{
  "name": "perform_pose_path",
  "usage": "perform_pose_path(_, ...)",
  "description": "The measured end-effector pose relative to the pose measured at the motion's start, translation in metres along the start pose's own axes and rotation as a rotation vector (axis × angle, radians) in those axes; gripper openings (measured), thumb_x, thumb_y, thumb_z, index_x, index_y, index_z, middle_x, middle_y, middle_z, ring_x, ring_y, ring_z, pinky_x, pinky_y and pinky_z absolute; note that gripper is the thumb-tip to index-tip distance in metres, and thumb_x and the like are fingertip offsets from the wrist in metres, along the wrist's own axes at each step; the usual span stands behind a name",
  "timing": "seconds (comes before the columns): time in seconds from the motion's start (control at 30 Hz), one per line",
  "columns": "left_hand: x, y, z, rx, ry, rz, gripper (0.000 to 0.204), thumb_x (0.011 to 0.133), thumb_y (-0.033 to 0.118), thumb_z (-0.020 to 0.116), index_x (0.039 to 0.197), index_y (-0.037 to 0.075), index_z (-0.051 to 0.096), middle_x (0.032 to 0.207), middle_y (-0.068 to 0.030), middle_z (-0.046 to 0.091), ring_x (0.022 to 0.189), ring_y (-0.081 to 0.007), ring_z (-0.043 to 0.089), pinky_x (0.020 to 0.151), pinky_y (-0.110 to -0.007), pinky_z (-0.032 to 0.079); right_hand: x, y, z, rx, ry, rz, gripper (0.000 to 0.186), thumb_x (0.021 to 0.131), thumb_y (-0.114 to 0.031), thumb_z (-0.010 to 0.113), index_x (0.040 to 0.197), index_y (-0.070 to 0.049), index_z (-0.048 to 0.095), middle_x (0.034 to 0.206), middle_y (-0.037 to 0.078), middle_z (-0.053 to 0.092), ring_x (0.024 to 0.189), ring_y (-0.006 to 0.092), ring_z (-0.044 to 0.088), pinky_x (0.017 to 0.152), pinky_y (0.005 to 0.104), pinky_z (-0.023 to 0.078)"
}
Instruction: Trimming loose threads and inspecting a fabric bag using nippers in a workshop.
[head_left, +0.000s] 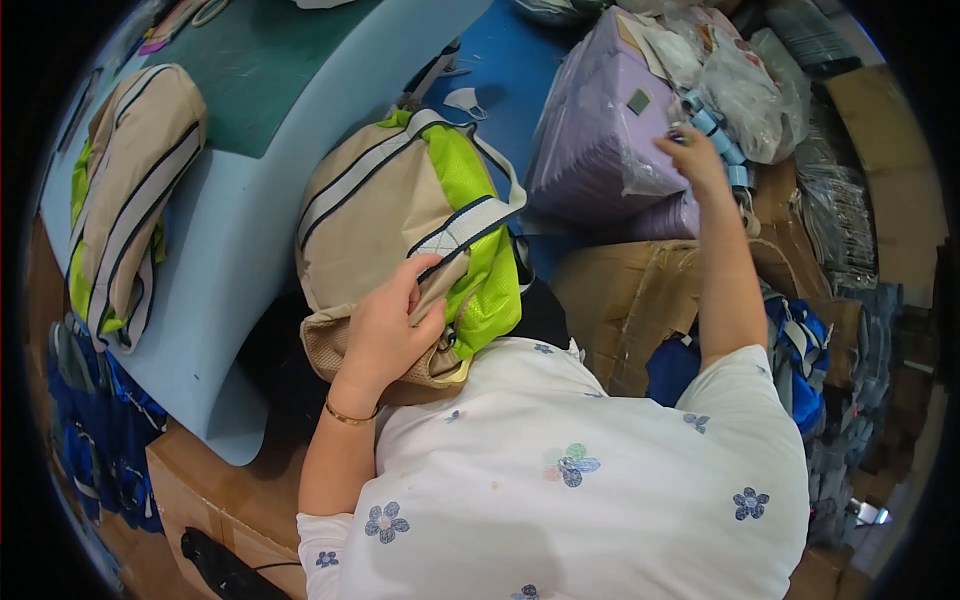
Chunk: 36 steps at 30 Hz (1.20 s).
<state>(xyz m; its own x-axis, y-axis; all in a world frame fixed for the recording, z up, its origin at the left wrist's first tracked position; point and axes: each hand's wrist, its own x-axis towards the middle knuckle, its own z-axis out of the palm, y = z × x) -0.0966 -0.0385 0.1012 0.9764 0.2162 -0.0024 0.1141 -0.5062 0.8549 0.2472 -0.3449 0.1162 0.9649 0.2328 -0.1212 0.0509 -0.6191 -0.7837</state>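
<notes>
A beige and lime-green bag (370,190) with white, dark-edged straps lies against my lap at the table edge. My left hand (392,318) is closed on its near side, thumb and fingers pinching the fabric just below the strap end. My right hand (692,158) is stretched out to the far right, beside a plastic-wrapped lilac stack (600,120). Its fingers are closed round something small and dark that I cannot make out. Right next to that hand is a row of light-blue cylindrical pieces (712,128).
A similar beige bag (150,170) lies on the light-blue table covering (235,230) at the left. A white face mask (465,102) rests on the blue surface ahead. Cardboard boxes (620,300), clear plastic bags (745,95) and blue bags (800,350) crowd the right side.
</notes>
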Motion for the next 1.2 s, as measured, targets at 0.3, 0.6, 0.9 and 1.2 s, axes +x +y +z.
perform_pose_path(0.3, 0.000, 0.008, 0.005, 0.080, 0.013, -0.055, 0.064, 0.072, 0.014, 0.067, 0.132, 0.007, 0.045, 0.065, -0.0062, 0.050, 0.057, -0.0232, 0.055, 0.054, -0.035, 0.045, 0.004, 0.035, 0.030, -0.535, -0.202, 0.121, 0.038, 0.072, -0.019, 0.074, 0.107, -0.007, 0.064, 0.088, 0.011, 0.066, 0.064, 0.0219, 0.064, 0.062, 0.0344, 0.051)
perform_pose_path(0.6, -0.001, 0.012, 0.021, 0.258, 0.106, 0.153, 0.038, 0.075, 0.005, 0.062, 0.112, 0.015, 0.066, 0.069, -0.0068, 0.055, 0.062, -0.0267, 0.056, 0.056, -0.036, 0.047, -0.030, -0.012, 0.079, 0.131, -0.392, 0.103, 0.023, 0.086, -0.021, 0.065, 0.105, -0.009, 0.064, 0.091, 0.001, 0.066, 0.070, 0.0073, 0.056, 0.057, 0.0200, 0.044)
perform_pose_path(0.9, -0.006, 0.004, 0.031, 0.380, 0.068, 0.332, 0.037, 0.071, 0.007, 0.062, 0.108, 0.011, 0.064, 0.070, -0.0034, 0.053, 0.066, -0.0219, 0.056, 0.059, -0.036, 0.045, -0.098, -0.039, 0.168, 0.600, -0.471, 0.402, 0.019, 0.088, -0.018, 0.062, 0.106, -0.016, 0.056, 0.092, -0.004, 0.058, 0.083, 0.0087, 0.057, 0.068, 0.0280, 0.047)
perform_pose_path(1.2, -0.004, -0.006, 0.033, 0.210, 0.142, 0.342, 0.039, 0.074, 0.007, 0.066, 0.112, 0.011, 0.063, 0.068, -0.0070, 0.053, 0.062, -0.0257, 0.055, 0.055, -0.035, 0.045, -0.106, -0.026, 0.175, 0.670, -0.310, 0.353, 0.024, 0.084, -0.005, 0.063, 0.105, -0.014, 0.057, 0.085, -0.003, 0.059, 0.074, 0.0076, 0.057, 0.061, 0.0215, 0.041)
